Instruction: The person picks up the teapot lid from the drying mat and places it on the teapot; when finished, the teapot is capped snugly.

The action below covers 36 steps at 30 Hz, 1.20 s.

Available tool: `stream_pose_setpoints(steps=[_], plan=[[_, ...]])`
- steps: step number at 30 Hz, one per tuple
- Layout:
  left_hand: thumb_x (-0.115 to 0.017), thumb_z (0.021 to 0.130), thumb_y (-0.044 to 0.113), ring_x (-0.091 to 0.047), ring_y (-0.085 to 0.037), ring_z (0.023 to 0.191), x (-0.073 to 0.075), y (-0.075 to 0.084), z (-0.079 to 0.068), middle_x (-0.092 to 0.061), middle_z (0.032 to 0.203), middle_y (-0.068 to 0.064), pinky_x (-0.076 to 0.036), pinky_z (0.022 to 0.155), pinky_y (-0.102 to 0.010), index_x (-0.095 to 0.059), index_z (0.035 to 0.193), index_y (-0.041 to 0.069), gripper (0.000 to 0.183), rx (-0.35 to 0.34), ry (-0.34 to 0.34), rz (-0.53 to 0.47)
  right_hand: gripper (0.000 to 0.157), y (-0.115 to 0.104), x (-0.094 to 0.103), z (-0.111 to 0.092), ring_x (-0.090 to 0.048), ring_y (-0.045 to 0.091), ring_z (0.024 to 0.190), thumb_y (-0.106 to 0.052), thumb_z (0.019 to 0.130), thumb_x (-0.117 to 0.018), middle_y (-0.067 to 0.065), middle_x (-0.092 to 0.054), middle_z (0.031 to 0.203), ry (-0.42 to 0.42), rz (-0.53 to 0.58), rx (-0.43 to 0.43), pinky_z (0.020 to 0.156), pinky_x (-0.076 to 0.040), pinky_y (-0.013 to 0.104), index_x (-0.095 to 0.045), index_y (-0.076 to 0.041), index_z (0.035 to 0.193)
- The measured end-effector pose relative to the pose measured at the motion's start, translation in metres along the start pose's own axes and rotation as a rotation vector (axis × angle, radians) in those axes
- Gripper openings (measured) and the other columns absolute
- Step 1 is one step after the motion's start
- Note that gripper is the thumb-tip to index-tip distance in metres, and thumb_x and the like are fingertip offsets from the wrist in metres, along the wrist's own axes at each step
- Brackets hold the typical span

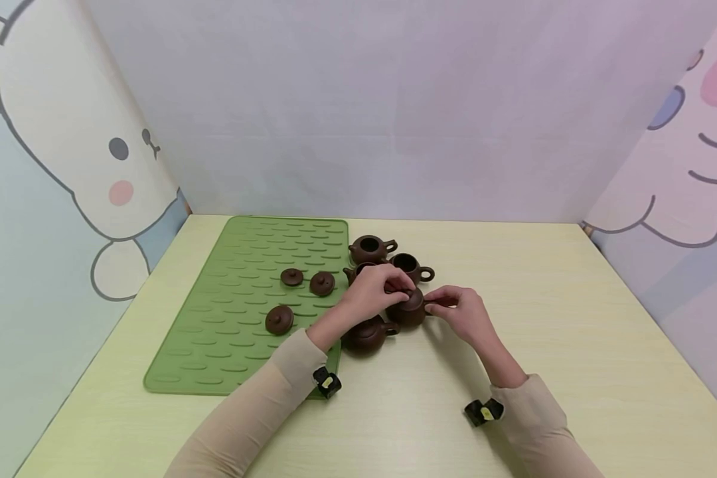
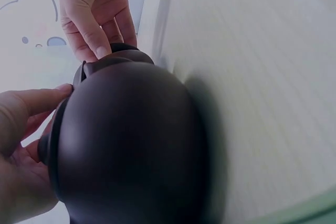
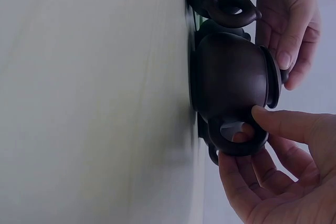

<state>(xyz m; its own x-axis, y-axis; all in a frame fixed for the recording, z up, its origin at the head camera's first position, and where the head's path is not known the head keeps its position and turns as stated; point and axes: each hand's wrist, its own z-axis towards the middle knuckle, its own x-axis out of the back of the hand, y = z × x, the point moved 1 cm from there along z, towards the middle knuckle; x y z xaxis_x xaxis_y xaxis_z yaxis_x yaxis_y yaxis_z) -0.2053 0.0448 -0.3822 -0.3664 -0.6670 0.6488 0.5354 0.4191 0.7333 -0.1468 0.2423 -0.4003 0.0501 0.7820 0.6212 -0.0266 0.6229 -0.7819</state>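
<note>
In the head view, a dark brown teapot (image 1: 407,315) stands on the table between both hands. My left hand (image 1: 375,289) reaches over it and pinches the knob of its lid (image 3: 273,80), which sits on the teapot's mouth, slightly tilted in the right wrist view. The teapot's looped handle (image 3: 239,148) is held between the thumb and fingers of my right hand (image 1: 467,317). Just in front stands another lidded teapot (image 1: 367,337), large in the left wrist view, below my left forearm.
Behind the hands are three lidless teapots: one at the back (image 1: 369,249), one at right (image 1: 407,265) and one partly hidden (image 1: 351,272). Three loose lids (image 1: 279,320) lie on a green mat (image 1: 215,332) at left. A pale wall (image 1: 388,133) borders the table's back edge.
</note>
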Motion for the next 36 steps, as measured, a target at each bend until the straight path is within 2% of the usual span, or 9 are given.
stream_pose_setpoints(steps=[12, 21, 30, 36], plan=[[-0.073, 0.090, 0.008, -0.068, -0.013, 0.094, -0.001, -0.001, -0.002, -0.072, 0.101, -0.002, -0.055, 0.081, -0.018, -0.074, 0.103, 0.013, 0.014, 0.017, 0.000, 0.021, 0.014, -0.001, -0.001, 0.001, -0.070, 0.023, 0.092, -0.007, 0.088, -0.074, 0.014, -0.076, 0.099, -0.011, -0.005, -0.009, 0.076, -0.050, 0.028, -0.077, -0.003, 0.101], [-0.072, 0.091, 0.007, -0.069, -0.013, 0.095, -0.001, -0.003, -0.006, -0.073, 0.105, -0.002, -0.056, 0.082, -0.019, -0.074, 0.106, 0.012, 0.016, 0.010, -0.007, -0.001, 0.016, 0.001, 0.000, -0.002, -0.070, 0.030, 0.100, -0.009, 0.090, -0.072, 0.014, -0.075, 0.105, -0.028, -0.029, -0.009, 0.078, -0.050, 0.030, -0.075, -0.005, 0.105], [-0.072, 0.091, 0.009, -0.069, -0.014, 0.092, 0.007, -0.005, -0.011, -0.074, 0.105, -0.003, -0.055, 0.078, -0.017, -0.074, 0.103, 0.011, 0.013, -0.004, 0.010, 0.001, 0.016, -0.004, 0.004, -0.001, -0.069, 0.034, 0.103, -0.012, 0.093, -0.069, 0.016, -0.074, 0.106, 0.002, -0.014, 0.014, 0.076, -0.052, 0.029, -0.074, -0.004, 0.106], [-0.072, 0.091, 0.010, -0.069, -0.013, 0.091, 0.015, -0.007, -0.015, -0.073, 0.105, -0.003, -0.055, 0.076, -0.017, -0.074, 0.103, 0.011, 0.012, 0.019, 0.017, -0.020, 0.020, -0.009, 0.006, 0.006, -0.068, 0.033, 0.105, -0.017, 0.095, -0.067, 0.015, -0.073, 0.108, 0.027, -0.008, -0.004, 0.074, -0.051, 0.027, -0.073, -0.004, 0.109]])
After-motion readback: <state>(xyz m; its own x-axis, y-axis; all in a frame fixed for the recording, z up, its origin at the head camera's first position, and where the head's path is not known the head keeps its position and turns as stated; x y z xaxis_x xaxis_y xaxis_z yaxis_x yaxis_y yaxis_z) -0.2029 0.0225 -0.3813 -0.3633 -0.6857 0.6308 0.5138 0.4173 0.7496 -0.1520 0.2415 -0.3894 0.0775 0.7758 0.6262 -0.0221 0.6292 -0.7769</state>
